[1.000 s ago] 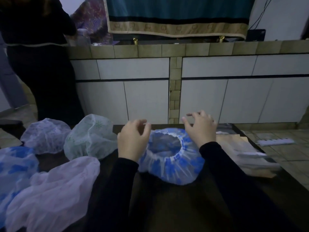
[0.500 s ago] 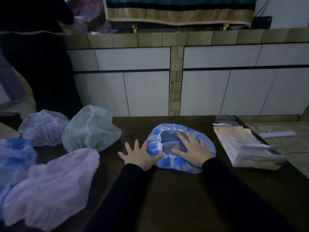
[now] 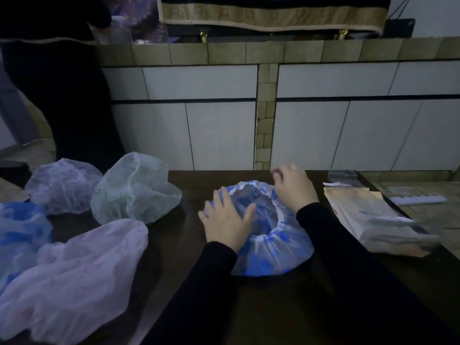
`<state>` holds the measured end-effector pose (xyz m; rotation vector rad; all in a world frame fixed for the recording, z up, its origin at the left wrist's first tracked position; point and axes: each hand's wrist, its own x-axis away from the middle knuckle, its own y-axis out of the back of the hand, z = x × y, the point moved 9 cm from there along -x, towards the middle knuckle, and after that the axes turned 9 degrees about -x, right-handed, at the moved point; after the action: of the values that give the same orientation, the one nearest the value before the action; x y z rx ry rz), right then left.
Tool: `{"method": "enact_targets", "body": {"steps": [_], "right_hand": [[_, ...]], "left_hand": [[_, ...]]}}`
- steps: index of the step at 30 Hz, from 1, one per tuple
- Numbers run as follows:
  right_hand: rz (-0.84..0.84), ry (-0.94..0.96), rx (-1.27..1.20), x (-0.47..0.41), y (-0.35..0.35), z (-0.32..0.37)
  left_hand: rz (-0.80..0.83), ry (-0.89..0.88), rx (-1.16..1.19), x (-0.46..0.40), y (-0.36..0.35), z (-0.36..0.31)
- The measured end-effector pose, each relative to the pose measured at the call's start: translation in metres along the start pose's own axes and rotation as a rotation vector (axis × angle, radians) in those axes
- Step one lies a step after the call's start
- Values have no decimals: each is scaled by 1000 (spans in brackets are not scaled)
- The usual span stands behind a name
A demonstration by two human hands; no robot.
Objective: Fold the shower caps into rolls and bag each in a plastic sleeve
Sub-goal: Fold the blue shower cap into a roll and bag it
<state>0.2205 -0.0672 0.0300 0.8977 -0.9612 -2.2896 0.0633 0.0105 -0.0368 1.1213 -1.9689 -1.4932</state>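
Observation:
A blue-and-white shower cap (image 3: 271, 252) lies on the dark table (image 3: 273, 307) with its elastic opening facing up. My left hand (image 3: 225, 224) presses flat on the cap's left side, fingers spread. At the cap's far right rim, my right hand (image 3: 292, 188) has its fingers curled; whether they pinch the elastic edge is unclear. A stack of plastic sleeves (image 3: 373, 217) lies to the right of the cap.
Several other caps sit at the left: a green-patterned one (image 3: 135, 188), a pale lilac one (image 3: 63, 185), a pink one (image 3: 74, 267) and a blue one (image 3: 20, 227). A person in dark clothes (image 3: 57, 83) stands at the far left by the tiled counter (image 3: 273, 53).
Both hands pressed the cap flat half a second ago. Now the cap has puffed up again, and my right hand has moved from its middle to the far right rim with curled fingers.

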Motion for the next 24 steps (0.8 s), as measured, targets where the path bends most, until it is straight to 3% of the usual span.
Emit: {"method": "enact_targets", "body": {"steps": [4,7,10,12,17,19,24], "right_hand": [[190,-234,13,6,-46,-44],[170,-182,17,11,-53,-46],[169,-141,-147,14,-54,-43],[163,-90,-243,16,-53,-35],[120,-53,-369,16,-51,-29],[120,-61,-370,14,-51,-33],[-46,-180,-321,10,-30,-55]], "left_hand": [[194,11,-116,-7,-24,20],[11,37,-25,-15,8,21],[-224,-20,160,-28,39,16],[-254,-75,242,-43,42,15],[103,-126,105,-64,-8,17],[140,-121,61,-65,-11,20],[-100,27,148,-66,15,45]]}}
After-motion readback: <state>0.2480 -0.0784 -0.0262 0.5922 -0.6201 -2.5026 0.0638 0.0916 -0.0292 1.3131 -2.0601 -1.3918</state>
